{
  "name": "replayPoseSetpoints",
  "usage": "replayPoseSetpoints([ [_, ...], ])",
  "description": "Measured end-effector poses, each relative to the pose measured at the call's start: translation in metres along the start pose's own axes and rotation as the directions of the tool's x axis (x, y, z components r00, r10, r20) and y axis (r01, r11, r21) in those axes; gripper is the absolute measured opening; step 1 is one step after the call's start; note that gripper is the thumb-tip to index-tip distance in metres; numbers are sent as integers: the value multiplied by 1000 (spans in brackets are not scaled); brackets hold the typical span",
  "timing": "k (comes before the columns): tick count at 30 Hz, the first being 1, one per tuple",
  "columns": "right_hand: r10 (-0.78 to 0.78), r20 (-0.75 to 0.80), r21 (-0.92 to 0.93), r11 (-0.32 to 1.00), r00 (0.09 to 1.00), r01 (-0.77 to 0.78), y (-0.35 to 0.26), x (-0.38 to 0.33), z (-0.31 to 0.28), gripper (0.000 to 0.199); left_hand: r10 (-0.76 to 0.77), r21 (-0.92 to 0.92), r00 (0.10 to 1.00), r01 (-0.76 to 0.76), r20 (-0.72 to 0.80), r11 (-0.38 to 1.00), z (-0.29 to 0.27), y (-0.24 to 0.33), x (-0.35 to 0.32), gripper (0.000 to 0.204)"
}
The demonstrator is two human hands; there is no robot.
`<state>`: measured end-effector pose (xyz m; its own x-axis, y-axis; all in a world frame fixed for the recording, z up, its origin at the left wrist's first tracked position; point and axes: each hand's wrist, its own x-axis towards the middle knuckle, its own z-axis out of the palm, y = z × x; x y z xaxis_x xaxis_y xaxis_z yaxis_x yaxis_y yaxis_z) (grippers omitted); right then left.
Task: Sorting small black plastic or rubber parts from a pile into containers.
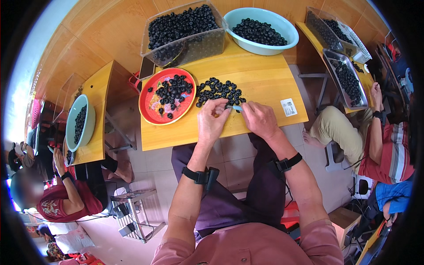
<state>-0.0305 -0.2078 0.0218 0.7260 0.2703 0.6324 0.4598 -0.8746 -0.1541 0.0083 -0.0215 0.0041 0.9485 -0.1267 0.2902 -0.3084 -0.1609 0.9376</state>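
Note:
My left hand [212, 120] and my right hand [259, 118] meet over the front of a small yellow wooden table [265, 79]. My left fingers pinch a small black ring at the near edge of a loose pile of black rings [218, 89]. A thin pale blue tool [237, 107] is pinched in my right fingers, its tip pointing at the left hand. A red round tray [150, 104] with more black rings lies left of the pile.
A clear plastic bin [185, 33] and a pale blue basin [282, 26], both full of black rings, stand at the table's back. A white label [288, 107] is stuck at the right. Other people sit at tables on the left and right. A metal stool [132, 212] stands lower left.

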Motion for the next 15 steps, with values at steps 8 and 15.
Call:
replayPoseSetpoints([
  [8,2,4,-6,1000,1000,-2,0,0,0,12,-32,-56,999,32,9,998,0,0,-1,31],
  [15,100,75,5,995,992,-101,1,2,3,11,-86,-223,994,99,67,970,-4,-6,0,29],
])
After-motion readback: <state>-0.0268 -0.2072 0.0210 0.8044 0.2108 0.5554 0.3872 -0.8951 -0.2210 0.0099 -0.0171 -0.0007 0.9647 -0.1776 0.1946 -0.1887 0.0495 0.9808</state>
